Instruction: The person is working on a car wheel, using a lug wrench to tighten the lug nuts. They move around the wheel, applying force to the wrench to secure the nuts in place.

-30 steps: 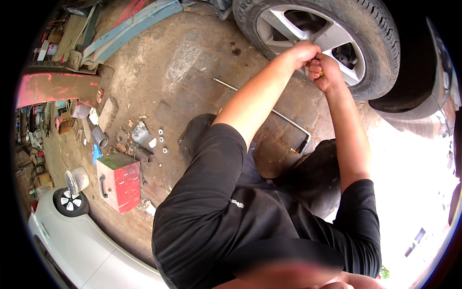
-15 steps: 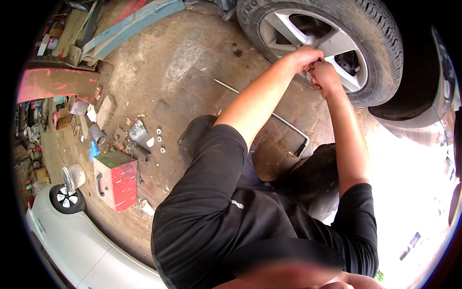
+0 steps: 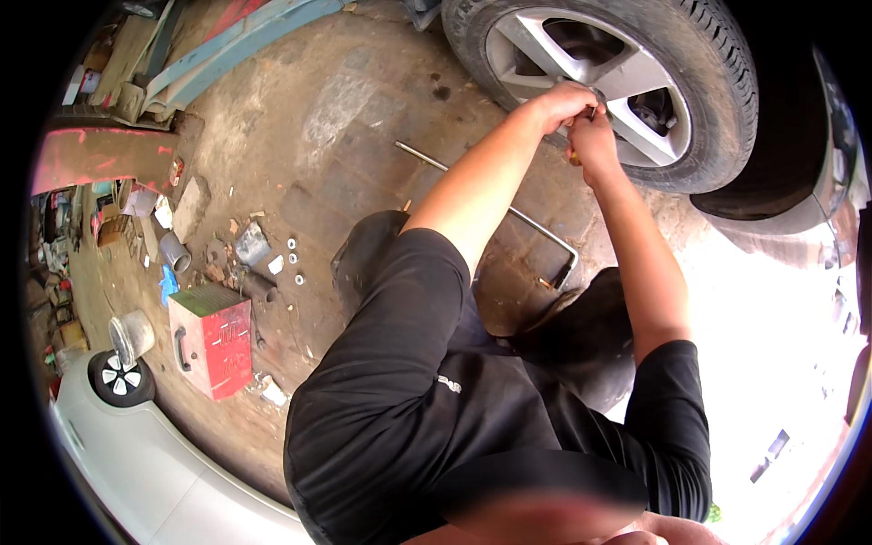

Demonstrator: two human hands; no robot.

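Two bare hands close together at the ends of outstretched forearms, just in front of the lower rim of a car wheel (image 3: 629,80) with silver spokes and a black tyre. Left hand (image 3: 565,102) slightly farther from the body, fingers bent tightly inward; whether closed on anything, cannot tell. Right hand (image 3: 592,143) just below it, curled into a fist around a small yellow item (image 3: 574,159), only a bit of it showing at the fist's left edge. Between the fingers of both, a thin dark piece (image 3: 595,111), too small to make out. Contact between hands and rim also impossible to tell. Wheel directly behind the hands, extending above and to the right of them. Farther right of the hands, dark vehicle bodywork (image 3: 772,177), with bright glare below. Nearer the body than the hands, a long metal bar (image 3: 546,230) flat on the floor (image 3: 336,186), passing beneath the left forearm, with a bent end between both forearms, near a knee in dark cloth. Well left of the hands and nearer the body, a red box (image 3: 227,350) with a greenish top, a whitish bucket (image 3: 134,332) and a pale car (image 3: 163,454). Roughly level with the hands at far left, a worn red beam (image 3: 100,156); farther from the body, a blue-grey beam (image 3: 245,59).
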